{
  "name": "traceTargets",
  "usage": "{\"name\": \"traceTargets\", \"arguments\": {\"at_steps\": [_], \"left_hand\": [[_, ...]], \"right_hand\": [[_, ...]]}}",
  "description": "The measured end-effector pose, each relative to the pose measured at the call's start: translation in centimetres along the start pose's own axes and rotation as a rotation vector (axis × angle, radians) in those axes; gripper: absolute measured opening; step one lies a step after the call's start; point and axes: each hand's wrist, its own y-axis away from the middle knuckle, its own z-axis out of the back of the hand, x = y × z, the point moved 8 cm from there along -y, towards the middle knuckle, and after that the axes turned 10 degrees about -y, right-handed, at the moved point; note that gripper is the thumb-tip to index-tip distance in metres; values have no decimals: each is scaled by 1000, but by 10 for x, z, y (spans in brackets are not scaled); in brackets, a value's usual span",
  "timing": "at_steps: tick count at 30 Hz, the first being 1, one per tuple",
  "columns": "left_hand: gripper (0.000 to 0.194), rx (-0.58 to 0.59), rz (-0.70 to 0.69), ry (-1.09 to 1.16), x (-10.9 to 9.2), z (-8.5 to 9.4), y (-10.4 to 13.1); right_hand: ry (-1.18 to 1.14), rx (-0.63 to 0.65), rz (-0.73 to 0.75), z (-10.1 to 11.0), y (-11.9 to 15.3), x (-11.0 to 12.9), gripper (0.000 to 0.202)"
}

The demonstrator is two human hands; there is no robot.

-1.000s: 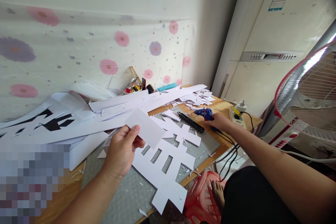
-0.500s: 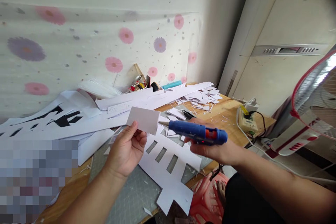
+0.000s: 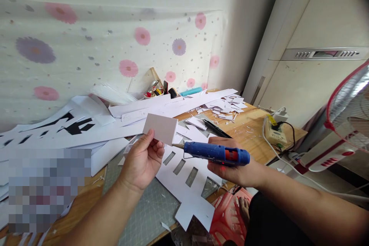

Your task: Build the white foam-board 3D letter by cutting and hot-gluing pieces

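Head view: the left hand is pinching a white card piece at its near left part, thumb pressing on the face, other fingers curling behind and under. The card piece is being held off the wooden table; judged, this hold is leaving the right edge free and keeping skin away from heat.

The right hand is grasping a blue glue gun around its grip; the trigger is hidden, so whether a finger is squeezing it cannot be told. The gun is lying nearly level, its metal nozzle pointing left at the near right corner of the card piece. Tip and corner are appearing to meet; contact cannot be confirmed. A small red light is glowing on the gun, probably indicating power.

Surroundings: a slotted white sheet is lying beneath the hands on a grey cutting mat, probably limiting resting space for the hot gun. A black tool is lying just beyond the right hand, its near end being hidden. Offcuts are heaping at far right; long white strips are crossing the far side. A power strip is sitting near the table's right edge, a white cable sagging beside it. Pixelation is hiding the near left.
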Motion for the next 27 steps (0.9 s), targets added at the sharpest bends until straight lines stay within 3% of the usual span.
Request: {"name": "traceTargets", "arguments": {"at_steps": [27], "left_hand": [[16, -6, 11, -4, 0, -3, 3]], "right_hand": [[50, -21, 48, 3, -1, 7, 23]]}}
